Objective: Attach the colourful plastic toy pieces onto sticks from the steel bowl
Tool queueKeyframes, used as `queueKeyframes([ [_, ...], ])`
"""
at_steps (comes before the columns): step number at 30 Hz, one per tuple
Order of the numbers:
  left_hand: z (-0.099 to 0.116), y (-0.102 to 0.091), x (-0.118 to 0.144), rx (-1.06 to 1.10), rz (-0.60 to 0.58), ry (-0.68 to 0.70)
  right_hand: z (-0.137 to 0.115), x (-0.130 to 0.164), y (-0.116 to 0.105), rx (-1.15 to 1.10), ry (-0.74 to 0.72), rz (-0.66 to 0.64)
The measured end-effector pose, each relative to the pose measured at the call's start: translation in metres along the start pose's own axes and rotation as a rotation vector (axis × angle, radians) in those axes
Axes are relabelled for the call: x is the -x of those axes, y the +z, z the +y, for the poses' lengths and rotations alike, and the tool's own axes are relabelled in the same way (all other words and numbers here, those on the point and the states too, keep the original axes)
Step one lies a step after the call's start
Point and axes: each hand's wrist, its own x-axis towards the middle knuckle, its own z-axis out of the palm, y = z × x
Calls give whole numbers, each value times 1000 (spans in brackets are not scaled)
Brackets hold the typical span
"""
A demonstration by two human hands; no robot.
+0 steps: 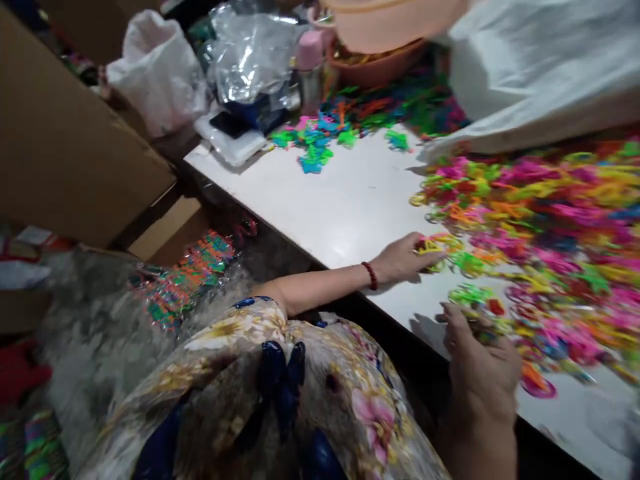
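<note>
Left hand (pixel 403 259) pinches yellow plastic rings (pixel 434 245); right hand (pixel 475 363) — at five o'clock — clutches more rings from the glossy neon heap (pixel 550 227) on the white table (pixel 345 200).

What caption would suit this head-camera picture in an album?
Two hands, left and right, pick among bright plastic pieces on a white table.

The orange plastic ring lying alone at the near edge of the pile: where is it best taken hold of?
Probably the orange plastic ring is best pinched on its open near rim, from the table-edge side by the right hand: it seems to lie flat on the white table, slightly apart from the colourful ring pile. Blur hides detail.
</note>
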Motion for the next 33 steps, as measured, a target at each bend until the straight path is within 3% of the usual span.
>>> queueKeyframes([
  [3, 4, -10, 12, 151, -60, -125, -11, 8, 13, -150, 83, 34],
  [6, 10, -20, 27, 203, -94, -167, -25, 13, 27, -265, 155, 41],
  [10, 22, -25, 47, 281, -28, -186, -36, 15, 39, -403, 233, -84],
  [13, 27, -22, 55, 290, 30, -165, -37, 13, 41, -456, 232, -100],
  [23, 15, 1, 68, 140, -39, -127, -25, 11, 31, -422, 200, -78],
  [33, 8, -2, 67, -188, -55, 69, -14, 11, 26, -473, 203, -94],
])
